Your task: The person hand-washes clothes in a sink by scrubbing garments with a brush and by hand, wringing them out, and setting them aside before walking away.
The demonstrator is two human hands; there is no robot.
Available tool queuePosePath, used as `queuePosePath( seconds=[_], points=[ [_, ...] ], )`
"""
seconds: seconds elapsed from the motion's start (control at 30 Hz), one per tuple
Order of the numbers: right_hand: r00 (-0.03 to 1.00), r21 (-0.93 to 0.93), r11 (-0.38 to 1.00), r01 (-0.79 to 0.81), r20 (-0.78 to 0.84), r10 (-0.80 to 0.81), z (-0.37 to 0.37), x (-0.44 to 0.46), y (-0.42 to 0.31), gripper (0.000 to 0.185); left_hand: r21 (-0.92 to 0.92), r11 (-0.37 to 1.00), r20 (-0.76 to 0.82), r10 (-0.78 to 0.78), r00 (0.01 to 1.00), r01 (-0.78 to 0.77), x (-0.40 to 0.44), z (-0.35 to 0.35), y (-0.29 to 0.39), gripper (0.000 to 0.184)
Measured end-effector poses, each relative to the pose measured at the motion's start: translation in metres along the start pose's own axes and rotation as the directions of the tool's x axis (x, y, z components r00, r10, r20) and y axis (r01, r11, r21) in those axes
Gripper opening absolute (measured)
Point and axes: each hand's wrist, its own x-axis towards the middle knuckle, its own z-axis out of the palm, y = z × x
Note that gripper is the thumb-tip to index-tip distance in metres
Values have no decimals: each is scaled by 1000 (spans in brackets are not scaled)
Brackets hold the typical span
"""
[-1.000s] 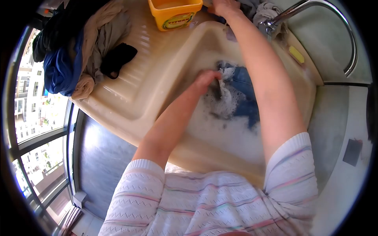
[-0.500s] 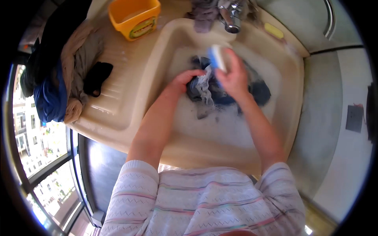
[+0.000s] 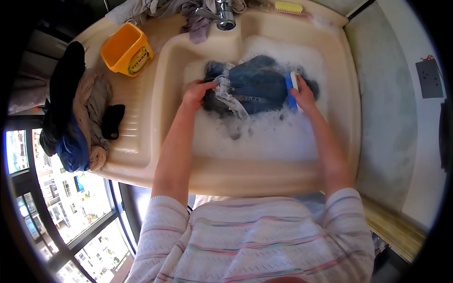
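Note:
A dark blue denim garment (image 3: 259, 87) with a pale lacy trim (image 3: 225, 92) lies spread in white suds in the beige sink (image 3: 165, 106). At the garment's left end, my left hand (image 3: 194, 94) grips its edge beside the trim, fingers closed on the cloth. My right hand (image 3: 304, 95) is wrapped round a scrub brush (image 3: 294, 89) with a white back and blue bristles. The brush stands on its side at the right part of the denim, bristles facing left against the cloth. Foam hides the garment's lower edges.
A chrome faucet (image 3: 225, 16) rises behind the basin, with grey cloths (image 3: 196, 21) around it. A yellow brush (image 3: 289, 7) lies on the back rim. On the left ledge stand an orange tub (image 3: 127, 49), a black cloth (image 3: 113, 120) and a clothes pile (image 3: 92, 108).
My right hand has moved the brush from the garment's middle to its right end. The denim now lies flatter and more spread out. My left hand still holds the left end.

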Motion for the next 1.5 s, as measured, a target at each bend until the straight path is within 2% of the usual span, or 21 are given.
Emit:
queuePosePath(
  seconds=[0.07, 0.17, 0.3, 0.33, 0.4, 0.47, 0.5, 0.57, 0.7, 0.77, 0.87, 0.93, 1.0, 1.03, 1.1, 1.2, 1.3, 1.4, 1.43, 1.47, 1.5],
  points=[
    [1000, 19, 1000, -14, 16, 14, 1, 1, -1, 69, -221, 973, 176, -34, 984, 73, 3, 8, -10, 31],
    [1000, -40, 999, -27, 10, 28, 3, -6, -12, 69, -294, 948, 254, -45, 966, 122, 12, 33, -30, 29],
    [993, 30, 998, -51, 110, 48, -13, -5, -24, 68, -328, 944, 216, 97, 972, -21, 26, 55, -28, 18],
    [999, 124, 991, -41, 19, 39, -19, -7, -43, 62, -364, 931, 149, 83, 985, -24, 15, 59, -23, 16],
    [983, 292, 939, -179, 85, 161, -23, -15, -101, 56, -354, 934, 95, -16, 995, 49, 16, 56, -32, 17],
    [970, 384, 895, 228, -12, -242, 36, -24, -139, 52, -304, 943, 4, -144, 990, 138, 1, 66, -33, 19],
    [937, 70, 936, 344, -86, -338, 54, -46, -170, 52, -333, 936, -17, -127, 992, 114, 1, 62, -38, 22],
    [966, -31, 971, 238, 110, -234, 61, -58, -174, 55, -394, 917, -62, -100, 993, 67, 2, 40, -50, 28],
    [932, -423, 838, 345, 50, -358, 34, -21, -30, 53, -180, 973, -145, 120, 982, -145, -23, 19, -67, 34],
    [997, -565, 825, 31, 76, 15, -12, -19, -58, 51, -204, 972, -17, 116, 993, -117, -62, 23, -31, 38],
    [974, -453, 862, -226, -82, 213, -24, -6, -74, 51, -274, 952, -76, 123, 990, -139, -68, 23, -21, 32],
    [991, 82, 995, -61, 125, 50, 19, -34, -117, 55, -324, 939, -81, 95, 992, -116, -68, 26, -25, 28],
    [927, 460, 887, -44, 350, -136, 69, -82, -184, 59, -340, 937, -89, 55, 994, -82, -62, 26, -27, 23],
    [941, 103, 971, 216, 242, -235, 89, -101, -191, 60, -346, 935, -100, 45, 994, -77, -65, 25, -26, 24],
    [913, -330, 888, 321, 357, -198, 72, -83, -161, 62, -359, 931, -118, 21, 993, -62, -74, 19, -21, 25],
    [972, -510, 840, 183, 222, -77, 28, -29, -66, 62, -286, 948, -101, 115, 988, -139, -91, 20, -14, 30],
    [999, -657, 753, -15, 16, 33, -21, -9, -47, 58, -308, 930, -127, 167, 978, -199, -110, 9, -17, 29],
    [996, -290, 954, -82, 10, 89, -37, -7, -90, 58, -479, 870, -11, 127, 992, -117, -138, 14, 1, 25],
    [990, 70, 992, -102, 102, 94, -26, -28, -142, 58, -448, 889, -15, 95, 995, -92, -133, 14, -6, 26],
    [980, 450, 882, 141, 61, -188, 25, -41, -147, 59, -412, 909, -19, 67, 998, -69, -127, 14, -11, 26],
    [957, 364, 919, 153, 178, -230, 47, -67, -175, 60, -373, 926, -28, 45, 999, -52, -123, 14, -13, 26]
  ],
)
